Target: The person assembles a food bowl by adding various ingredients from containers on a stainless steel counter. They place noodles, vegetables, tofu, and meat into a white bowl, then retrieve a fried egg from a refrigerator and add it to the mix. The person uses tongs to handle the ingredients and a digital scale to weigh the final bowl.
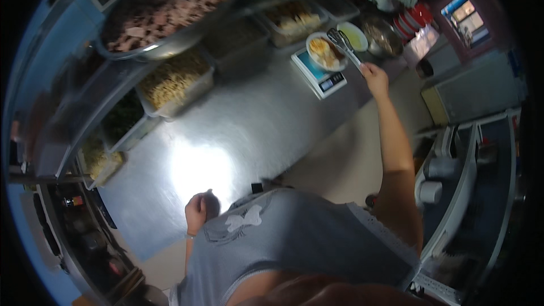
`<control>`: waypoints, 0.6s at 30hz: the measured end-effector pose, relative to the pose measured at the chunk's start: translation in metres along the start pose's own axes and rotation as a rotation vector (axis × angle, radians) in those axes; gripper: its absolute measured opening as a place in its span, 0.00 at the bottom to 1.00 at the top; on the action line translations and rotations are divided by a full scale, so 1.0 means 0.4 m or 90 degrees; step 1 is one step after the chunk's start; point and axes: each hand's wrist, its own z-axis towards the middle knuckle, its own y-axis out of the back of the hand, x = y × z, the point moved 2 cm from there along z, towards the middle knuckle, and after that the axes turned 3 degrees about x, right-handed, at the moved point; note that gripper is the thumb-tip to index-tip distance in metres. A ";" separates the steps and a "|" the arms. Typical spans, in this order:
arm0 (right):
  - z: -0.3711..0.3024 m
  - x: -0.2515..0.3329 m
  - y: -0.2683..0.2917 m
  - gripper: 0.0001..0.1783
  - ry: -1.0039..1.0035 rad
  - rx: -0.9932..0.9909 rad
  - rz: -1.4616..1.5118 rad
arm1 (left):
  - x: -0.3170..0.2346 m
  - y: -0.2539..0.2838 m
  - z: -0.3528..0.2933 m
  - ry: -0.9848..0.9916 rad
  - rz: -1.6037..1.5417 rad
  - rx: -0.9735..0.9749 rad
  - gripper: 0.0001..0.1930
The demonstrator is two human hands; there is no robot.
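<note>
The right hand (375, 78) has its fingers clamped on the slim, pale handle of a slotted spoon (355, 58), whose long axis slants up-left to a dark, pierced head at the upper-right rim of a round white bowl (309, 45). Beneath sits a flat scale (333, 84) on smooth, shiny metal table (255, 102). The left hand (195, 214) has curled fingers; whether they grip anything, I cannot tell.
</note>
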 end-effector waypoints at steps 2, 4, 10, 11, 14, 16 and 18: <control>-0.044 0.131 -0.035 0.20 -0.175 0.142 0.397 | 0.046 0.047 -0.024 0.019 -0.037 -0.055 0.08; -0.131 0.263 -0.070 0.21 -0.233 0.310 0.636 | 0.091 0.102 -0.047 0.041 -0.038 -0.100 0.08; -0.348 0.792 -0.268 0.25 -0.190 0.824 0.895 | 0.336 0.227 -0.133 0.088 -0.040 -0.180 0.10; -0.361 0.884 -0.298 0.24 -0.152 0.862 0.906 | 0.389 0.234 -0.144 0.100 -0.023 -0.200 0.10; -0.376 1.172 -0.344 0.21 -0.054 0.933 0.798 | 0.447 0.260 -0.151 0.106 0.001 -0.260 0.10; -0.365 1.339 -0.367 0.22 0.059 0.905 0.621 | 0.493 0.243 -0.158 0.133 -0.007 -0.283 0.09; -0.320 1.444 -0.402 0.23 0.276 0.677 0.437 | 0.483 0.235 -0.147 0.086 -0.051 -0.302 0.09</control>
